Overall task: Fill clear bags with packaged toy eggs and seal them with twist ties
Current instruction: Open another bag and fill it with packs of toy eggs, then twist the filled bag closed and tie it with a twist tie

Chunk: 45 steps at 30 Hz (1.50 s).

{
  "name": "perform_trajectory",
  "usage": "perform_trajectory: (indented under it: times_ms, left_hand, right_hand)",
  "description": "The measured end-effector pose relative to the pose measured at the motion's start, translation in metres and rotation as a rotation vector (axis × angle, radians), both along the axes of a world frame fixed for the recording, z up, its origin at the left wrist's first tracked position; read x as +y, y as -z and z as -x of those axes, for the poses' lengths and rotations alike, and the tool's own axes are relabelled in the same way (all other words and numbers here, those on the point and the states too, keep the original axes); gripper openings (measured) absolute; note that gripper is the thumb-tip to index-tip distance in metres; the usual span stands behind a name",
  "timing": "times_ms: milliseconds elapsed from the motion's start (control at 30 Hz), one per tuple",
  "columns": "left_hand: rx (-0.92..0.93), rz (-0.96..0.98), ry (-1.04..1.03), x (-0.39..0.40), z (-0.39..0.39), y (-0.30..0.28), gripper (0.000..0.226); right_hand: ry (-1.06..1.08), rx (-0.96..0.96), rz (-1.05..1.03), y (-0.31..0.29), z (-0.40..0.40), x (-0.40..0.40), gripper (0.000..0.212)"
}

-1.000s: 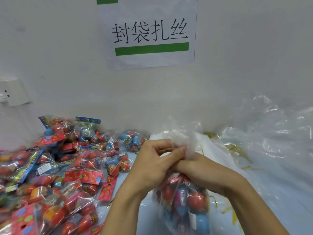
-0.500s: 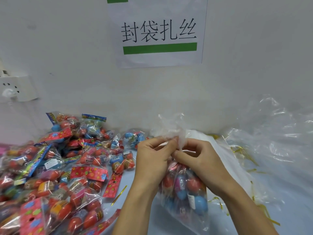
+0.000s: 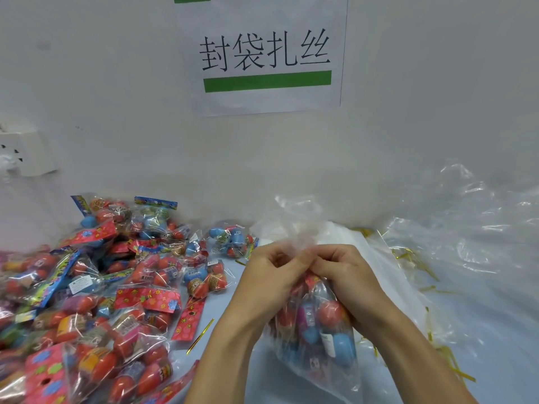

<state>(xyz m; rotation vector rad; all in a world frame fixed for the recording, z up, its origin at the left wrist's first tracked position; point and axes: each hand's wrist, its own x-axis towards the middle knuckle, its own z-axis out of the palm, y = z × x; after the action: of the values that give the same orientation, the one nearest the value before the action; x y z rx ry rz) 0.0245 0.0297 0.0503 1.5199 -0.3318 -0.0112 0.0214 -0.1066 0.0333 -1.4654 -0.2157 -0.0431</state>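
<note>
Pinching: your left hand (image 3: 272, 275) and right hand (image 3: 347, 272) both grip the clear bag (image 3: 318, 339) neck.
Change: hands closed together; neck gathered tighter.
Next: gold twist tie (image 3: 200, 336), 8 o'clock on table.

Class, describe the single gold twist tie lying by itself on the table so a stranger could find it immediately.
Start at the heap of packaged toy eggs on the left. At its right edge, just left of the left hand, lies a gold twist tie. It lies alone and straight, unlike the tangled ties at the far right.
</note>
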Motion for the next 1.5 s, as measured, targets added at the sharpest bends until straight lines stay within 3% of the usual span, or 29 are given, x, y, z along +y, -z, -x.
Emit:
perform_trajectory:
  times_ms: [100, 233, 333, 400, 567, 733, 867, 1000, 1133, 1233, 1367, 1500]
  left_hand:
    - [-0.003, 0.002, 0.011, 0.002, 0.002, 0.001, 0.019]
    - [0.034, 0.002, 0.014, 0.006, 0.003, 0.001, 0.017]
    - [0.043, -0.033, -0.028, 0.01, 0.001, 0.0, 0.013]
    - [0.04, -0.012, -0.045, 0.01, 0.001, -0.002, 0.019]
    - [-0.082, 0.034, -0.131, 0.012, 0.0, -0.003, 0.016]
    - [-0.089, 0.039, -0.169, 0.016, -0.001, -0.003, 0.027]
    - [-0.048, 0.047, -0.181, 0.017, -0.001, -0.004, 0.027]
    - [-0.017, 0.066, -0.179, 0.018, -0.001, -0.005, 0.024]
    - [-0.004, 0.072, -0.16, 0.018, 0.0, -0.005, 0.02]
    - [0.005, 0.062, -0.133, 0.019, -0.001, -0.003, 0.021]
    - [0.006, 0.035, -0.108, 0.017, -0.003, 0.0, 0.026]
    - [-0.015, -0.001, -0.087, 0.011, -0.001, 0.001, 0.046]
  right_hand:
    - [-0.08, 0.038, -0.023, 0.001, -0.001, -0.002, 0.025]
    - [-0.178, 0.056, -0.006, -0.003, 0.001, -0.012, 0.03]
    - [-0.045, 0.032, 0.222, -0.019, 0.006, -0.032, 0.017]
    - [0.08, 0.069, 0.472, -0.032, 0.014, -0.051, 0.02]
    - [-0.076, 0.46, 1.13, -0.043, 0.032, -0.072, 0.024]
    - [-0.012, 0.591, 1.362, -0.027, 0.026, -0.054, 0.022]
    - [0.13, 0.542, 1.522, -0.007, 0.021, -0.037, 0.031]
    - [0.219, 0.507, 1.515, 0.0, 0.018, -0.027, 0.038]
    - [0.088, 0.527, 1.49, -0.005, 0.019, -0.031, 0.012]
    - [0.068, 0.502, 1.355, -0.017, 0.019, -0.038, 0.006]
    - [0.241, 0.366, 1.066, -0.032, 0.019, -0.044, 0.009]
    - [0.354, 0.241, 0.9, -0.039, 0.019, -0.04, 0.008]
